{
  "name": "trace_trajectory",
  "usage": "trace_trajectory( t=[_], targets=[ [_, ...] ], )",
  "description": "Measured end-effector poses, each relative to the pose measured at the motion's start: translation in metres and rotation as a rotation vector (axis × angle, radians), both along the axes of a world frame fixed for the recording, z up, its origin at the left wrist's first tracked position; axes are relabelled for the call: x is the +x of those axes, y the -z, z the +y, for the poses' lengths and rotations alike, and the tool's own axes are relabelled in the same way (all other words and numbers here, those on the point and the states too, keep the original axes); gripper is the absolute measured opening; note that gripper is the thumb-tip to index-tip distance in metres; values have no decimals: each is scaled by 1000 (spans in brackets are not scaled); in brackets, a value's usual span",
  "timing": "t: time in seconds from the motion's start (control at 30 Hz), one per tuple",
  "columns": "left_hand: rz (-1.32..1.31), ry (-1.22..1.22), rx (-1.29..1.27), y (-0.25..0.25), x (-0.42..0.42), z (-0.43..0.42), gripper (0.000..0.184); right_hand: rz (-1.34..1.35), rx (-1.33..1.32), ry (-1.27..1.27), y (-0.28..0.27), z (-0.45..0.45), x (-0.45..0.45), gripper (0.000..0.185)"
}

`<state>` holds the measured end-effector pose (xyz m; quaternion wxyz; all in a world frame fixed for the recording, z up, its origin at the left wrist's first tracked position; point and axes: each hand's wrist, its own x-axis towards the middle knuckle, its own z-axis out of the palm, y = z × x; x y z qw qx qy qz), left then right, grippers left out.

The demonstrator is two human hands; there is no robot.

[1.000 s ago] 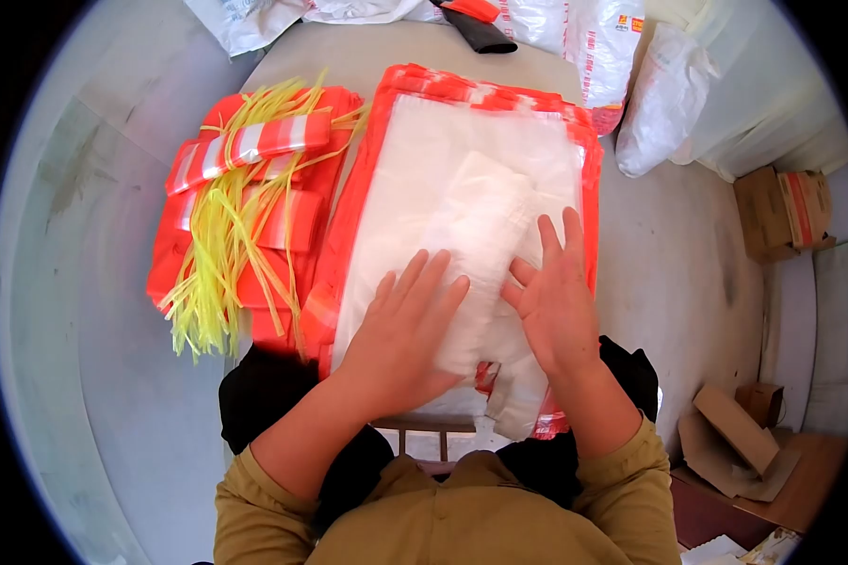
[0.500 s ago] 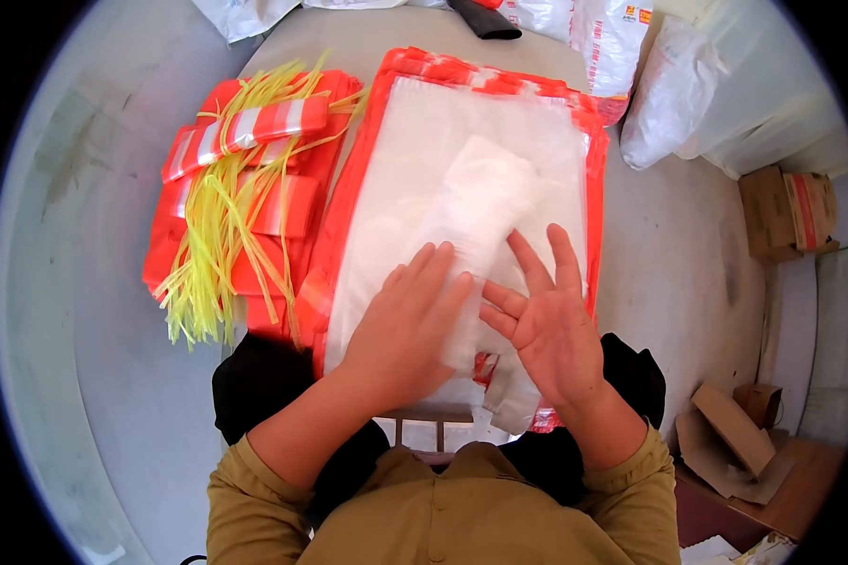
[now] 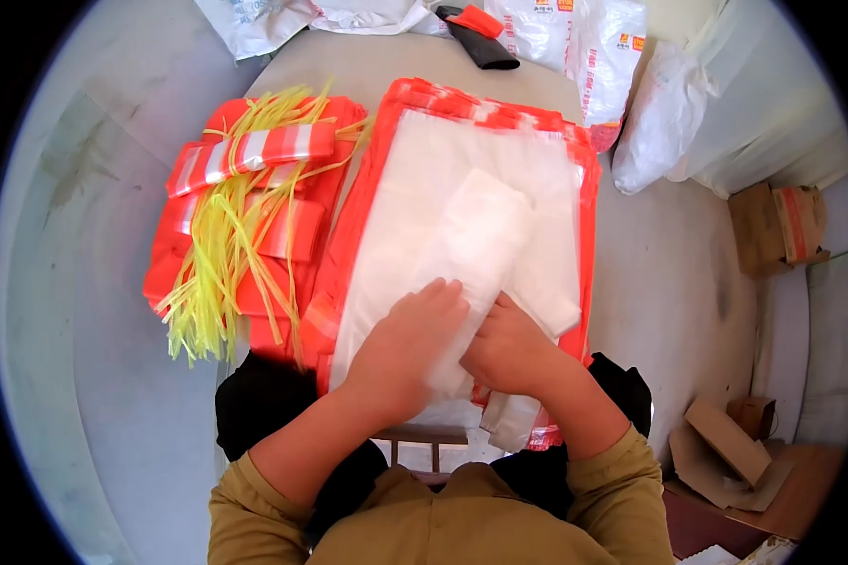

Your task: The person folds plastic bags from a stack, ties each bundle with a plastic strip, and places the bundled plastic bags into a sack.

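Note:
A folded white plastic bundle (image 3: 485, 221) lies slantwise on a stack of whitish plastic sheets (image 3: 410, 169) with red edges. My left hand (image 3: 410, 344) rests on the bundle's lower left side, fingers together and slightly blurred. On the other side my right hand (image 3: 513, 347) is closed on the bundle's lower right edge, its fingertips partly hidden. A folded white flap (image 3: 548, 306) sticks out to the right beyond my right wrist. Left of the stack, folded red bags (image 3: 174, 250) lie under yellow strips (image 3: 221, 254).
White printed sacks (image 3: 608, 71) and a black and red item (image 3: 481, 42) are at the table's (image 3: 334, 56) far edge. A cardboard box (image 3: 758, 226) stands at the right, an opened carton (image 3: 725, 452) at the lower right. My knees are under the near edge.
My right hand has turned from open, palm up, to closed at the bundle's edge. A folded white flap now shows at the right. My left hand stays on the bundle.

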<state>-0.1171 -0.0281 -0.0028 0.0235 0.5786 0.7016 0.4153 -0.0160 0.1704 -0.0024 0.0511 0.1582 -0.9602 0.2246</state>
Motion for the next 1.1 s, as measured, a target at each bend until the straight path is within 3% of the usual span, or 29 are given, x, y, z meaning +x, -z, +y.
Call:
trace_trajectory(
  t=[0.1, 0.27, 0.43, 0.53, 0.63, 0.83, 1.0, 1.1],
  targets=[
    [5, 40, -53, 4, -1, 0, 78, -184, -211, 206, 5, -1, -14, 31],
    [-47, 44, -37, 11, -4, -2, 69, -350, 10, 159, -2, 11, -28, 22],
    [-58, 52, -29, 13, -4, 0, 66, -227, 104, 85, 30, 38, -31, 17],
    [-16, 40, -26, 23, -6, 2, 79, -298, 218, 58, 33, 46, -38, 13],
    [-5, 39, -57, 25, -7, 2, 77, -437, 293, 46, 27, 48, -45, 41],
    [33, 24, -105, 26, -5, 3, 68, -367, 192, 144, 11, 53, -57, 53],
    [42, 27, -139, 26, -5, 3, 60, -152, 116, 126, -14, 55, -66, 62],
    [47, 26, -166, 26, -4, 3, 58, -136, -50, 286, -6, 61, -72, 62]
  ],
)
